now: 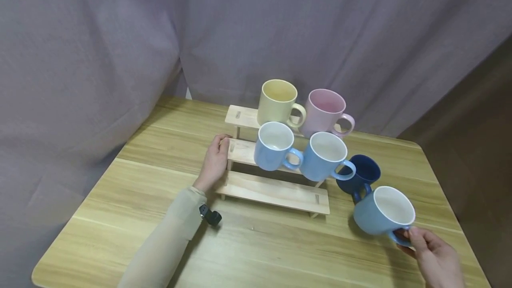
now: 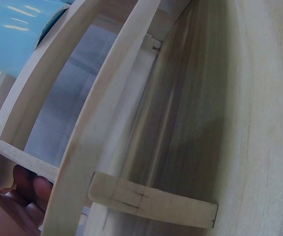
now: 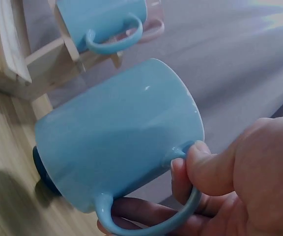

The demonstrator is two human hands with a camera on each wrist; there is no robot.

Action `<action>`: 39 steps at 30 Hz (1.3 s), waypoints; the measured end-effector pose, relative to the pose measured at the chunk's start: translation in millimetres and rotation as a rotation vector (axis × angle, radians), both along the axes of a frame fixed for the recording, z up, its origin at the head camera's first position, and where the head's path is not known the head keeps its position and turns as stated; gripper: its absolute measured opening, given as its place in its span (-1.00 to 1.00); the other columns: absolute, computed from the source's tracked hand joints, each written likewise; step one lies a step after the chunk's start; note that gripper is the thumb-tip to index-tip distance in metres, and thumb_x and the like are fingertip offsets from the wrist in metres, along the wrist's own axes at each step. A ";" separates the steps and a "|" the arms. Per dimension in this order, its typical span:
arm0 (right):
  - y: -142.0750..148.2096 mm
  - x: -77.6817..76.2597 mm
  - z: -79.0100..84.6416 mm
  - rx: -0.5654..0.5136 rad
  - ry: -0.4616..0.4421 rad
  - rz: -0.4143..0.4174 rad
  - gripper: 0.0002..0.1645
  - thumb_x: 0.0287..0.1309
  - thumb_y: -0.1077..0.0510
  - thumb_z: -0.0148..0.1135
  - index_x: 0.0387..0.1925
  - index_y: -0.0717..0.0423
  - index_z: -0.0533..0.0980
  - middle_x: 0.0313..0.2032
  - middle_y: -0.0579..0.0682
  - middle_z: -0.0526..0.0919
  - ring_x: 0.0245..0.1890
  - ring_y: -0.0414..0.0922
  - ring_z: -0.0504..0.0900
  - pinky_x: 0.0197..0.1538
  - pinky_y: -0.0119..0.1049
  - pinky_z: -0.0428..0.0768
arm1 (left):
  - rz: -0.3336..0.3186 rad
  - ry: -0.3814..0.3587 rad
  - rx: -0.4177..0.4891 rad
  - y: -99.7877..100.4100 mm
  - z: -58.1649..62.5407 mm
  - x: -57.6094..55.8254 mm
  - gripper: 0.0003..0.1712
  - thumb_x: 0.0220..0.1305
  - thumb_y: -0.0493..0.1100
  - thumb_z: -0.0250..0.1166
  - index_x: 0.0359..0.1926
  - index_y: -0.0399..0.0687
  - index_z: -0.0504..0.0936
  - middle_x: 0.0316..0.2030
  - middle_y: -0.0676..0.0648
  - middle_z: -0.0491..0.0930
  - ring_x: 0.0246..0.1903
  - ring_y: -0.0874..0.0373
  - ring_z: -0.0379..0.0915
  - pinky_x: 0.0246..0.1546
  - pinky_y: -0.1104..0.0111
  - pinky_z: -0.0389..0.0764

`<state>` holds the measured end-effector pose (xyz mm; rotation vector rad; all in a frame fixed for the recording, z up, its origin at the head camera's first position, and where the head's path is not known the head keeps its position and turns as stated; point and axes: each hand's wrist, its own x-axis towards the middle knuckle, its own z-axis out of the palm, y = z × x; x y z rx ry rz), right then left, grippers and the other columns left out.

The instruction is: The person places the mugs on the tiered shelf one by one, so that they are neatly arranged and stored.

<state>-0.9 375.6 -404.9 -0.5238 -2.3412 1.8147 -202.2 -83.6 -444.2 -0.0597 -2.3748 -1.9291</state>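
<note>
A three-step wooden rack [image 1: 272,189] stands mid-table, and my left hand [image 1: 215,159] grips its left end at the middle step. In the left wrist view its curled fingers [image 2: 42,189] show behind a strip of the frame. My right hand [image 1: 437,252] holds a light blue mug [image 1: 372,213] with a white inside by its handle, thumb and fingers pinching it in the right wrist view. That mug is tilted above the table, its shadow apart from it. Behind it is a dark blue mug [image 1: 357,182], partly covered in the head view.
On the top step are a yellow mug [image 1: 269,109] and a pink mug [image 1: 318,119]. Two more light blue mugs, a left one [image 1: 269,154] and a right one [image 1: 318,163], occupy the middle step. A grey curtain [image 1: 256,26] hangs behind the wooden table [image 1: 256,252].
</note>
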 end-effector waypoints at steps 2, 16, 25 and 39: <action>-2.5 0.2 4.2 0.109 -0.052 0.038 -0.73 0.43 0.10 0.02 -0.34 -0.02 0.61 -0.41 -0.44 0.63 -0.42 -0.40 0.66 -0.33 -0.58 0.56 | -0.001 -0.002 0.002 0.0 -0.2 0.1 -0.56 0.55 0.08 -0.16 0.19 -0.06 0.41 0.06 -0.15 0.52 0.08 -0.05 0.45 0.11 0.06 0.46; -48.5 -4.0 29.4 0.428 -0.037 0.242 -0.70 0.45 0.21 -0.02 -0.24 0.42 0.50 -0.33 -0.21 0.69 -0.34 -0.34 0.67 -0.31 -0.46 0.62 | 0.010 -0.010 -0.003 0.0 1.2 0.3 -0.57 0.55 0.07 -0.16 0.18 -0.05 0.42 0.03 -0.14 0.54 0.01 -0.04 0.49 0.05 0.07 0.49; -98.4 -17.6 42.0 0.437 -0.031 0.351 -0.72 0.45 0.12 0.01 -0.27 0.24 0.55 -0.27 0.00 0.66 -0.24 -0.29 0.62 -0.19 -0.38 0.60 | -0.001 -0.005 0.000 0.0 -0.2 0.4 -0.56 0.55 0.09 -0.16 0.19 -0.05 0.41 -0.02 -0.14 0.54 -0.05 -0.03 0.49 -0.01 0.09 0.51; -155.5 -45.4 33.5 0.253 -0.027 0.395 -0.72 0.41 0.09 0.08 -0.27 0.23 0.57 -0.28 0.03 0.65 -0.21 -0.16 0.59 -0.10 -0.33 0.53 | -0.004 0.003 -0.003 -0.3 -0.1 1.2 -0.52 0.55 0.08 -0.16 0.23 -0.11 0.39 0.00 -0.15 0.54 -0.03 -0.03 0.49 0.01 0.09 0.51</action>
